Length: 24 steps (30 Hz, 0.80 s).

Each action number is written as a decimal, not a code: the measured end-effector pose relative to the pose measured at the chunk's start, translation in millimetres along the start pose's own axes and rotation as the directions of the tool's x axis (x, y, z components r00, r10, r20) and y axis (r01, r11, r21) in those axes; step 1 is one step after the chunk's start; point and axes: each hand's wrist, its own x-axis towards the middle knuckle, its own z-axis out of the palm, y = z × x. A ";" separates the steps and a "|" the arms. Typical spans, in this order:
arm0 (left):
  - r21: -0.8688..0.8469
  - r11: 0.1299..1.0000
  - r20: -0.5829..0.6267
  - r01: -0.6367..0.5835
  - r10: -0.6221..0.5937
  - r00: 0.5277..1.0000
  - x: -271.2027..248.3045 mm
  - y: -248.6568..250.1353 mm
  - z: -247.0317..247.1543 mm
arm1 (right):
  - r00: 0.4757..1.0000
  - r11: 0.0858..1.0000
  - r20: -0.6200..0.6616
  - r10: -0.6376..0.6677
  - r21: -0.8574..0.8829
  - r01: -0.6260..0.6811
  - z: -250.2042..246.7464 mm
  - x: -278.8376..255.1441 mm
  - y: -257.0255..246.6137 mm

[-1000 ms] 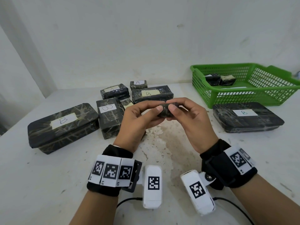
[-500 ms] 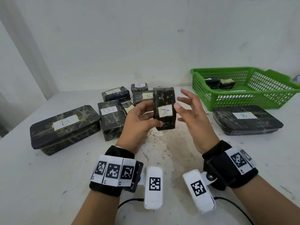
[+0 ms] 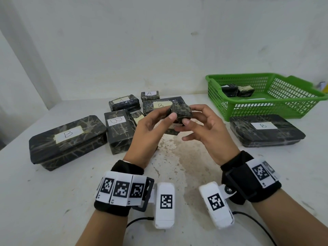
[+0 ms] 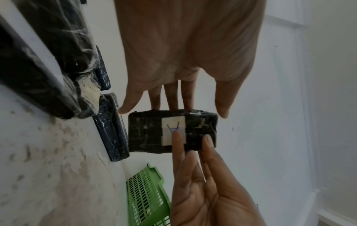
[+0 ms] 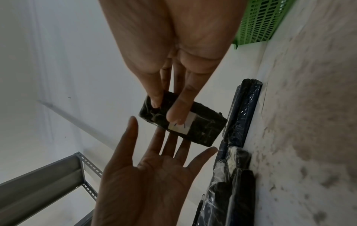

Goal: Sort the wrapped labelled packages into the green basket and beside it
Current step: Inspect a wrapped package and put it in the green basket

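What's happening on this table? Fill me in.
A person is sorting dark wrapped packages by letter. Both hands, left hand and right hand, hold a small package above the table; the left wrist view shows its label, seemingly an A. Two small packages already lie in the green basket, and a flat package marked B sits just in front of it. Several A and B packages remain unsorted on the left.

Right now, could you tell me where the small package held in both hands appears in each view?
Head: small package at centre, above the table.
Left wrist: centre, label showing.
Right wrist: centre, under fingertips.
Shared landmark: green basket.
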 end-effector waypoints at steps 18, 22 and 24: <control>0.000 1.000 -0.160 -0.027 0.026 0.987 3.0 -9.8 -2.4 | 0.999 0.998 0.046 0.003 0.057 -0.005 -3.0 0.4 2.9; -0.004 0.999 -0.148 -0.039 0.038 0.988 1.0 -10.1 0.8 | 0.998 0.999 -0.053 -0.036 0.016 0.037 0.5 0.0 5.9; -0.021 0.999 -0.119 -0.033 0.030 0.992 0.0 -9.5 3.2 | 0.993 0.996 -0.087 -0.085 -0.030 0.082 0.1 1.0 7.2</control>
